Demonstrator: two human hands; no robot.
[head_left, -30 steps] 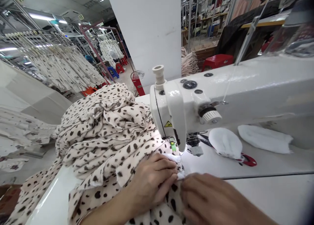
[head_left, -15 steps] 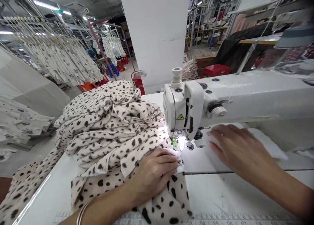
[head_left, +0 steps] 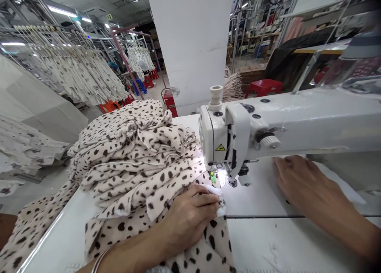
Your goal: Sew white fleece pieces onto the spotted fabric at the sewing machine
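Note:
My left hand (head_left: 190,215) is closed on the front edge of a pale spotted fabric (head_left: 160,177), close to the needle area. A strip of white material (head_left: 220,211) shows by its fingertips. Just ahead, a small green piece (head_left: 212,177) sits beside the lit presser foot of a white sewing machine (head_left: 218,140). Under the machine's arm, my right hand (head_left: 312,189) rests low over the bed, palm down, fingers slightly bent and not wrapped round anything visible. A white cloth piece (head_left: 342,181) lies against its far side; whether the fingertips touch it is hidden.
The spotted fabric is heaped left of the machine and hangs over the table's left edge. A white pillar (head_left: 193,46) stands behind. Spotted garments (head_left: 80,72) hang on racks at left. A red stool (head_left: 263,87) stands beyond the machine, near stacked pink fabric (head_left: 232,87).
My right hand has moved right, away from the needle area, and its fingers are less spread. My left hand stays on the fabric. The view has shifted slightly.

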